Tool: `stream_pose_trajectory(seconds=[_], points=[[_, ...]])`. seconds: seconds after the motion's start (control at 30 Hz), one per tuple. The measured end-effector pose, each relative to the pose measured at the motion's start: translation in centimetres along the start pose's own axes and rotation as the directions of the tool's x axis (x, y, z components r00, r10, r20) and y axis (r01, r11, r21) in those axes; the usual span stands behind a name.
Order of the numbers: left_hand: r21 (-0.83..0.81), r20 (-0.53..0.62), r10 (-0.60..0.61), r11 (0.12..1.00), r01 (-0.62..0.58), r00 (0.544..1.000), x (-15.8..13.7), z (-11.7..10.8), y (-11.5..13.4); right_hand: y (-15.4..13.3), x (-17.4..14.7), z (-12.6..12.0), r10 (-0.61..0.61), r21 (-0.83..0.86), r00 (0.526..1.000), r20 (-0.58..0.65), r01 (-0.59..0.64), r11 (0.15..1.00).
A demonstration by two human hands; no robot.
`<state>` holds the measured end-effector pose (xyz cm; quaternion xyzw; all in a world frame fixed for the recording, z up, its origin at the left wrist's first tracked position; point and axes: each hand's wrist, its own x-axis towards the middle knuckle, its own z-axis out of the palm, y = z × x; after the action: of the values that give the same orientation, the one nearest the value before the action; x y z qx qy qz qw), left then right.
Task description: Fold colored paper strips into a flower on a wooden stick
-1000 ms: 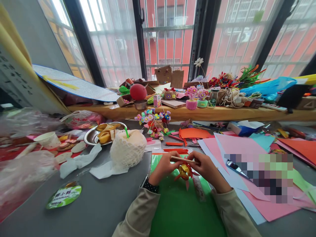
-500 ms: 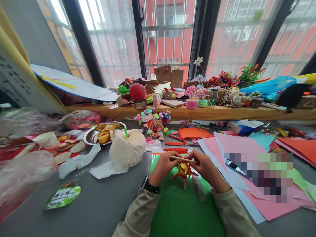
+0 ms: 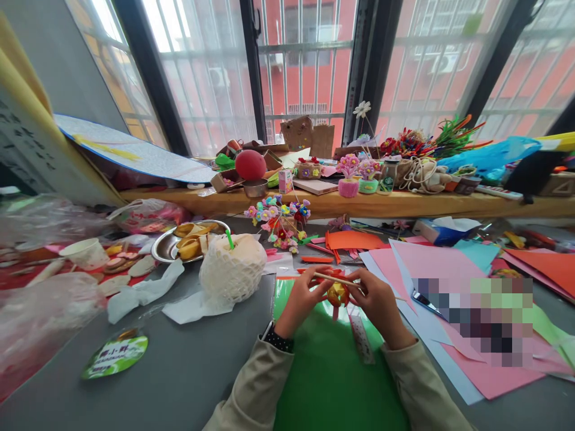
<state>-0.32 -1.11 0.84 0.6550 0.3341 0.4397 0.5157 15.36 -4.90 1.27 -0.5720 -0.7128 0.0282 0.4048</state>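
Above a green mat (image 3: pixel 336 383), a small folded-paper flower (image 3: pixel 338 294) with a gold centre and orange-red petals is held up between my hands. My left hand (image 3: pixel 300 302) is closed on the flower's left side, its fingertips also by one end of a thin wooden stick (image 3: pixel 335 279). The stick lies across the top of the flower. From the other side, my right hand (image 3: pixel 376 300) pinches the stick, whose far end pokes out past the knuckles. Fingers partly hide the petals. A clear ruler (image 3: pixel 362 340) lies on the mat below.
Left of the mat stand a net-wrapped coconut (image 3: pixel 233 269) with a green straw and a metal bowl (image 3: pixel 158 250) of peels. Coloured paper sheets (image 3: pixel 498 377) and a blurred-out patch lie at right. Behind are orange paper strips (image 3: pixel 354 240), a flower bunch (image 3: pixel 281 218) and a crowded sill (image 3: pixel 197 206).
The flower has turned so its gold centre faces me more, and the fingers of both hands have shifted around the stick and petals. The rest looks the same.
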Motion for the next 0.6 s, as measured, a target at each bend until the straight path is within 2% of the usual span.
stream_pose_trajectory(seconds=[0.1, 0.17, 0.23, 0.3, 0.4, 0.6], points=[[-0.219, -0.007, -0.132, 0.967, 0.127, 0.991, 0.3, 0.2, -0.6, 0.0, 0.0, -0.1, 0.059, 0.018, 0.993, -0.106, -0.057, 0.998], [-0.319, 0.072, -0.239, 0.914, 0.249, 0.968, 0.4, 0.2, -0.5, -0.1, -0.1, -0.1, 0.106, 0.058, 0.981, -0.159, -0.098, 0.994], [-0.365, 0.157, -0.272, 0.877, 0.312, 0.949, 0.3, 0.2, -0.2, -0.1, -0.2, -0.1, 0.150, 0.102, 0.973, -0.177, -0.134, 0.986], [-0.371, 0.173, -0.262, 0.875, 0.310, 0.949, 0.2, 0.2, 0.1, -0.1, -0.2, -0.2, 0.170, 0.145, 0.973, -0.158, -0.147, 0.978], [-0.324, 0.122, -0.243, 0.907, 0.270, 0.962, 0.1, 0.1, 0.4, 0.0, 0.1, -0.3, 0.156, 0.204, 0.984, -0.088, -0.136, 0.970], [-0.242, 0.105, -0.159, 0.953, 0.180, 0.982, 0.0, 0.0, 0.5, 0.4, 0.5, -0.7, 0.056, 0.249, 0.998, 0.004, -0.055, 0.967]])
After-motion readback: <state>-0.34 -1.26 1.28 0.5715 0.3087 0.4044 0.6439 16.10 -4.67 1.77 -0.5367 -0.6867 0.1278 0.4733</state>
